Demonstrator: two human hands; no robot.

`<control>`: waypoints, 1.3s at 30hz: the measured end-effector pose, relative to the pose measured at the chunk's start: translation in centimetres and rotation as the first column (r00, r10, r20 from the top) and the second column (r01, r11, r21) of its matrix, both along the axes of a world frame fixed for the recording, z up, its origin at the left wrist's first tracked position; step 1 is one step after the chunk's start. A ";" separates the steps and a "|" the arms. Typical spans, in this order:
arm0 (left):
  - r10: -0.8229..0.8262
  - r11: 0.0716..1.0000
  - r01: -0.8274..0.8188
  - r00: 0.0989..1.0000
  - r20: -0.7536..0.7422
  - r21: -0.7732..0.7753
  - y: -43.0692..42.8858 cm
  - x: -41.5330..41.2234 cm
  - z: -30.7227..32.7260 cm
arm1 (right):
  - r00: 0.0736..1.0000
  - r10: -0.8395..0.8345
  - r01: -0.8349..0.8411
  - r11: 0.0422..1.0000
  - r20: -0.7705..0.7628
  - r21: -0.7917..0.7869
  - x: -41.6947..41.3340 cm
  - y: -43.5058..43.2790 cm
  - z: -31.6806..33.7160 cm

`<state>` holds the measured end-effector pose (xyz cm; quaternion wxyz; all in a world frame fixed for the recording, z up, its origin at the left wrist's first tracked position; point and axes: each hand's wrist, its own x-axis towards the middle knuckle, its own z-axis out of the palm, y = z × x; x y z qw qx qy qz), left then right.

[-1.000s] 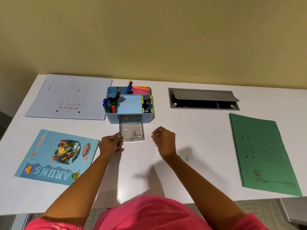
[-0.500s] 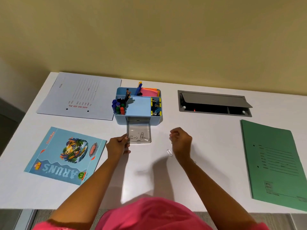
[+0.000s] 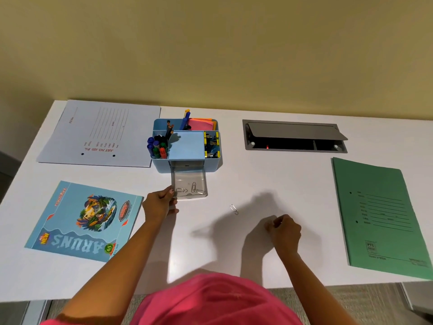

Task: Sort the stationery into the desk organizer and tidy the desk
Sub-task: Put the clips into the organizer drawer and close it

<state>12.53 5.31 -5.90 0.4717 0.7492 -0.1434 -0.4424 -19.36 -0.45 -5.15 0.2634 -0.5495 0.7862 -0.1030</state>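
Blue organizer (image 3: pixel 187 146) mid-desk: markers (image 3: pixel 156 147) in the left slot, pencils (image 3: pixel 169 130) and a pen (image 3: pixel 186 118) at the back, sticky notes (image 3: pixel 202 124) back right, binder clips (image 3: pixel 212 144) in the right slot. Its clear drawer (image 3: pixel 189 181) is pulled out in front with a few paper clips (image 3: pixel 187 190) inside. Left hand (image 3: pixel 159 204) grips the drawer's front-left corner. Right hand (image 3: pixel 284 232) is curled on the desk (image 3: pixel 246 174) near a loose clip (image 3: pixel 233 209), apart from it; whether it pinches anything, cannot tell.

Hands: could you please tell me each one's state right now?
Left hand: grips the clear drawer.
Right hand: fingers curled; whether it holds anything cannot be told.
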 end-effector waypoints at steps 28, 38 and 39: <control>0.011 1.000 -0.011 1.000 0.000 0.029 -0.1 -0.3 1.0 | 0.624 0.777 -0.730 0.618 0.082 -0.291 18.2 -3.1 3.2; 0.019 1.000 -0.019 1.000 -0.025 0.012 0.0 -0.3 1.3 | 0.824 0.502 -0.371 0.829 0.263 -0.418 13.4 -3.3 2.1; 0.020 1.000 -0.020 0.999 -0.025 0.008 0.0 -0.4 1.4 | 0.849 0.476 -0.368 0.843 0.227 -0.393 12.4 -3.1 1.6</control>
